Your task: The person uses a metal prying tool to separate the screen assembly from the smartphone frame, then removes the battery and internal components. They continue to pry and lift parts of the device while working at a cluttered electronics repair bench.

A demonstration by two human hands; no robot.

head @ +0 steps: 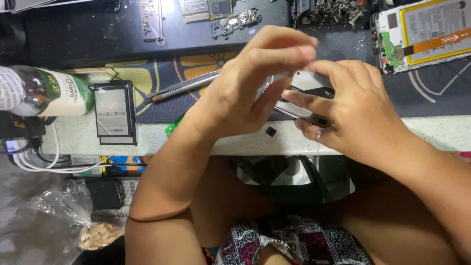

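Observation:
Both of my hands meet over the front edge of the workbench around a thin opened phone (309,83). My right hand (358,108) grips the phone from the right side, fingers under it and thumb on top. My left hand (250,83) arches above the phone's left end with fingertips pinched together on its edge; whether it holds a small part is hidden. A small black part (271,131) lies on the pale bench edge just below the hands. Metal tweezers (184,86) lie on the patterned mat to the left of my left hand.
A flat battery (114,112) and a lying bottle (44,92) are at the left. Another opened phone with a white battery (431,32) sits at the back right. Circuit boards (206,10), small parts and screws lie on the dark back mat. White cables (44,164) and a plastic bag (64,216) hang lower left.

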